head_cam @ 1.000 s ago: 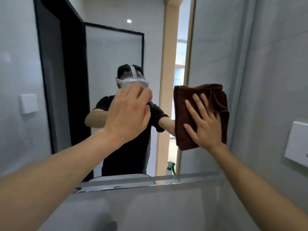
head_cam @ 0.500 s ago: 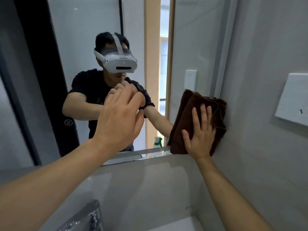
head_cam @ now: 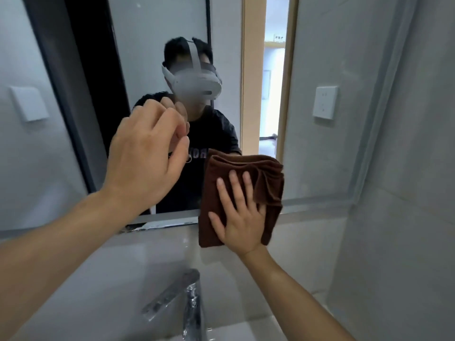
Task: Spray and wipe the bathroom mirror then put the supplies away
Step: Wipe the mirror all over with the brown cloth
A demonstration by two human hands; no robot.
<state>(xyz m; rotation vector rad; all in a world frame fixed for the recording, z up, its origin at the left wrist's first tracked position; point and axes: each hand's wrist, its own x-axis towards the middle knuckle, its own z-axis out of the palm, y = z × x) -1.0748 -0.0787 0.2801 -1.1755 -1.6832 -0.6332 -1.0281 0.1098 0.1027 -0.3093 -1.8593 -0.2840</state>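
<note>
The bathroom mirror (head_cam: 320, 57) fills the wall ahead and reflects a person wearing a headset. A folded brown cloth (head_cam: 268, 178) lies flat across the mirror's bottom edge, half on the glass and half on the wall below. My right hand (head_cam: 238, 217) presses the cloth against that edge with straight, spread fingers. My left hand (head_cam: 145, 163) is raised in front of the mirror to the left of the cloth, fingers loosely bent and holding nothing; I cannot tell whether its fingertips touch the glass. No spray bottle shows in this view.
A chrome tap (head_cam: 189, 301) rises at the bottom centre, over a white basin (head_cam: 246, 331). A grey tiled wall (head_cam: 406, 217) closes the right side. A white switch plate (head_cam: 325, 102) and an open doorway (head_cam: 270, 82) appear as reflections in the mirror.
My right hand slid the cloth down from the mirror's right edge to its bottom edge and leftward. The view tilted down, bringing the tap in. The left hand stayed raised.
</note>
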